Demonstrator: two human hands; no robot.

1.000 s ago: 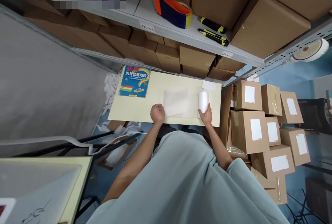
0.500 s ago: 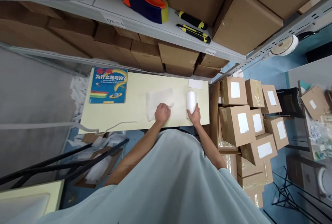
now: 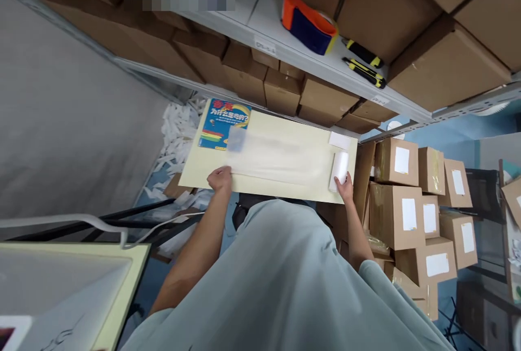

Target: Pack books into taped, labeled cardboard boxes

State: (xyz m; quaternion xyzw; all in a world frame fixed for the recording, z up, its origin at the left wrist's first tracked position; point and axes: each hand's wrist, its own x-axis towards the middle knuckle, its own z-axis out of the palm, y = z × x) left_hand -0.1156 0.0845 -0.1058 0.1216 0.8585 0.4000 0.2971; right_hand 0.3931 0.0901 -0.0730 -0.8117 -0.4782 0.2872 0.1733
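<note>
A long translucent plastic film (image 3: 277,158) stretches across the pale yellow table (image 3: 194,165). Its near left corner is pinched in my left hand (image 3: 220,178), at the table's front edge. The film runs right to a white roll of film (image 3: 339,169), whose near end my right hand (image 3: 345,187) grips. Partly under the film's left end lies a blue picture book (image 3: 215,126) with a banana and large Chinese characters on its cover. Beyond the roll rests a white slip of paper (image 3: 341,140).
A shelf (image 3: 228,23) above the table's back holds cardboard boxes, a tape dispenser (image 3: 309,25) and two yellow-and-black box cutters (image 3: 364,71). Labelled cartons (image 3: 394,215) are stacked on the right. White paper scraps (image 3: 173,128) lie left of the table; another table (image 3: 134,280) stands at lower left.
My left hand has moved left, drawing the film out into a long strip that now overlaps the book. My right hand stays at the roll. The camera view has turned and shifted.
</note>
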